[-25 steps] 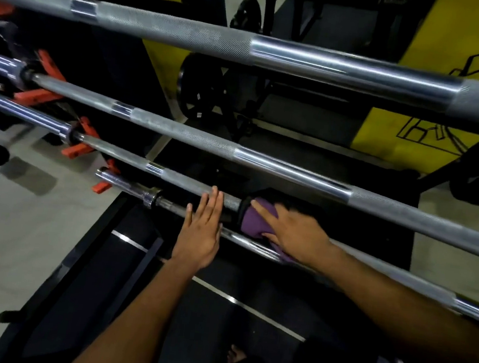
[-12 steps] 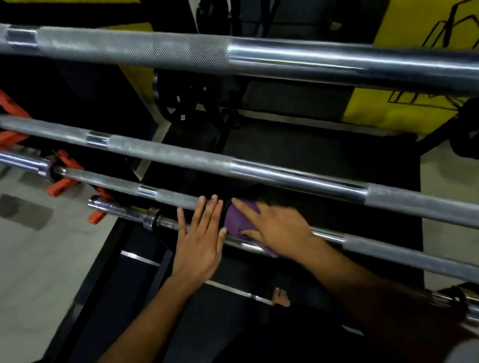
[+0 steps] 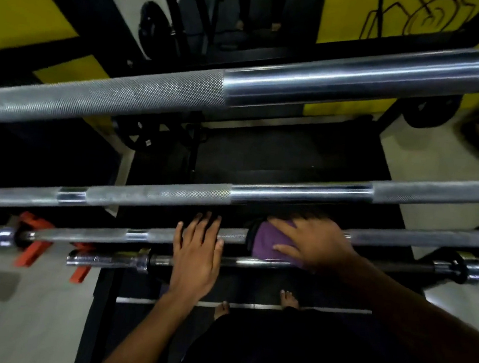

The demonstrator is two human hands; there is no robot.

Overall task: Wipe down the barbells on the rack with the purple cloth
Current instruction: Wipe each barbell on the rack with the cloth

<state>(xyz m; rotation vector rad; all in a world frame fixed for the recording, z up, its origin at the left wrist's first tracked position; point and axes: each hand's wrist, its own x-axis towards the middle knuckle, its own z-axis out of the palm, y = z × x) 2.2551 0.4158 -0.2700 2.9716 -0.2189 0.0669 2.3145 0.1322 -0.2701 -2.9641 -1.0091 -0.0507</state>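
The head view looks down through 4 barbells that lie one under another on the rack. The right hand [image 3: 313, 243] presses the purple cloth [image 3: 270, 243] with fingers spread nearly straight; the cloth sits on the third barbell [image 3: 405, 237] and reaches down to the lowest barbell [image 3: 253, 262], near the middle of the picture. Whether the fingers curl around the bar I cannot tell. The left hand [image 3: 197, 254] lies flat and open, fingers straight, across the third and lowest bars, just beside the cloth, and holds nothing.

I judge that the wiping step is in progress on these 2 lower bars. The next move probably calls for sliding the cloth along the shaft while the left hand steadies the bar against rolling. The top barbell [image 3: 242, 92] and the second barbell [image 3: 260, 195] carry no cloth now.

The long axis of every bar runs from left to right, rising a little to the right. The sleeve end [image 3: 103, 261] of the lowest bar points left.
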